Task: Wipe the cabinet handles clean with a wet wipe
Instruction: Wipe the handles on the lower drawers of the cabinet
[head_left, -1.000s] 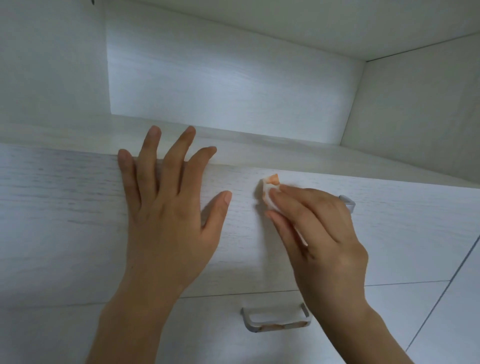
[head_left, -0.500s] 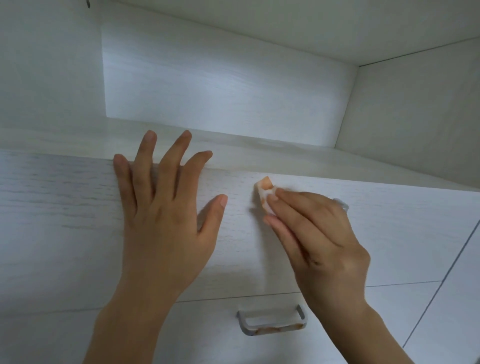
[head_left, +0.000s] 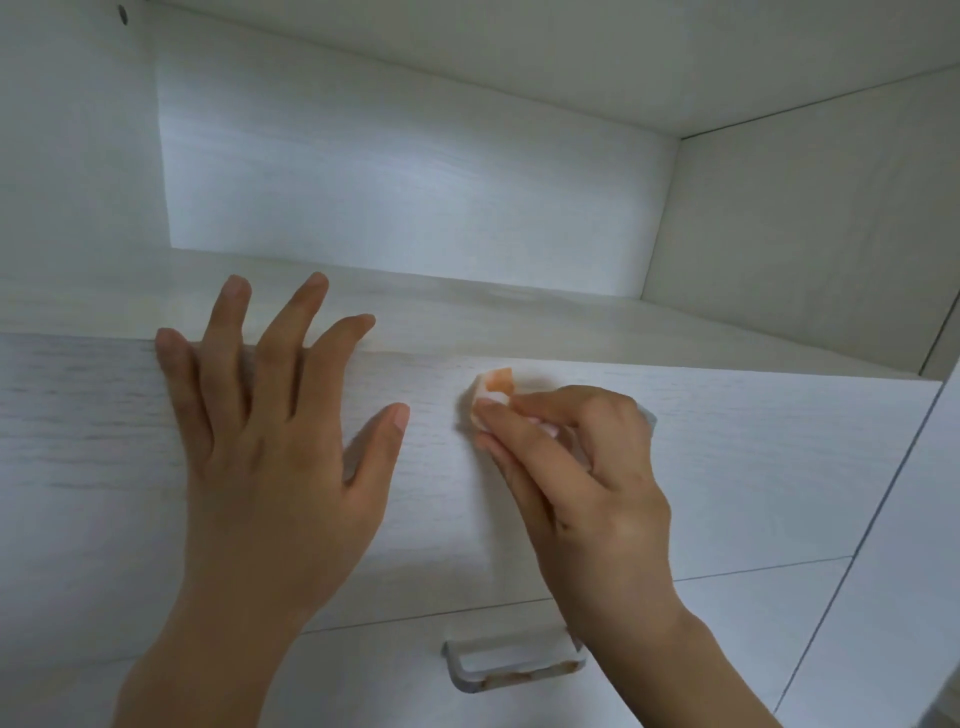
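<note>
My right hand (head_left: 582, 478) pinches a folded wet wipe (head_left: 491, 392), stained orange at its top, against the left end of the upper drawer's handle (head_left: 647, 414). Most of that handle is hidden under my fingers; only its grey right end shows. My left hand (head_left: 270, 441) lies flat with straight, spread fingers on the white drawer front (head_left: 779, 467), its fingertips over the top edge. Below, a second grey handle (head_left: 514, 667) on the lower drawer shows rust-coloured marks along its bottom edge.
Above the drawers an open white shelf recess (head_left: 415, 208) runs back to a rear panel, with a side wall (head_left: 831, 234) at the right. A vertical seam (head_left: 893, 493) marks the neighbouring cabinet panel at the far right.
The view has shifted slightly. My right hand's fingers have curled tighter on the wipe at the handle's left end. My left hand stays flat on the drawer front.
</note>
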